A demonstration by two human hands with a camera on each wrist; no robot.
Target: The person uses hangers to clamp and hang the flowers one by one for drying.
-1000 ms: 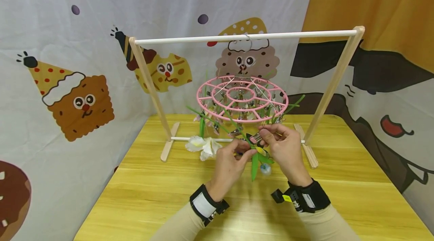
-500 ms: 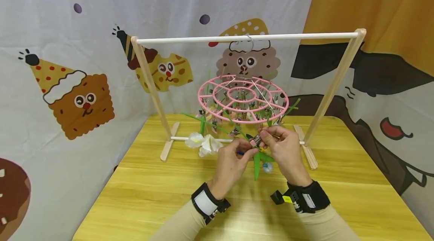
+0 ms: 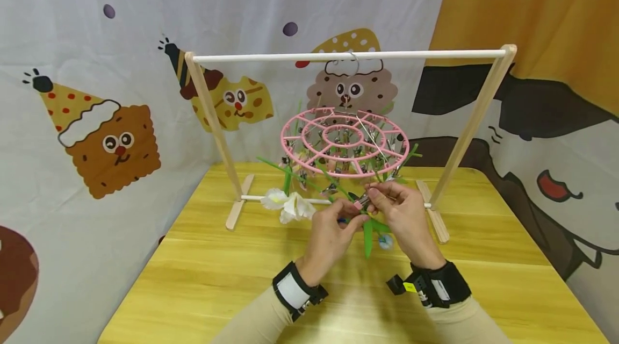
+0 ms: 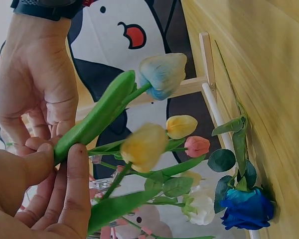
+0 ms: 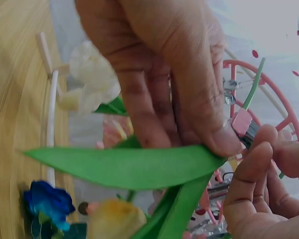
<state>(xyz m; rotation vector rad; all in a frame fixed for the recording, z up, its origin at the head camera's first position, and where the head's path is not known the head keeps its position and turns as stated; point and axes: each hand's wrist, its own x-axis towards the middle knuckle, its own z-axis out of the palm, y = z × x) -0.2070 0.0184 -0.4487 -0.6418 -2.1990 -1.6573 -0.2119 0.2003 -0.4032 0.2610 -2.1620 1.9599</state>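
Observation:
My left hand (image 3: 331,234) pinches the stem and leaf base of an artificial tulip; its pale blue-and-white bloom (image 4: 163,74) points down toward the table. A long green leaf (image 5: 124,167) runs out from those fingers. My right hand (image 3: 406,215), close beside it, pinches a metal clip with pink tips (image 5: 242,122). The clip's tips are at the left fingertips; whether they touch the stem cannot be seen. Above both hands hangs a round pink clip hanger (image 3: 345,173), with several flowers and stems clipped below it.
A wooden stand with a white top rod (image 3: 271,57) carries the hanger by a hook. White petals (image 3: 288,207) hang left of the hands. Yellow tulips (image 4: 182,126), a pink tulip (image 4: 197,146) and a blue rose (image 4: 246,209) hang nearby. Below is the wooden table (image 3: 217,269).
The tulip bloom and leaf have shifted slightly right in the left hand's grip. A yellow bud seen between the hands earlier is out of sight. Both hands stay close together at the clip.

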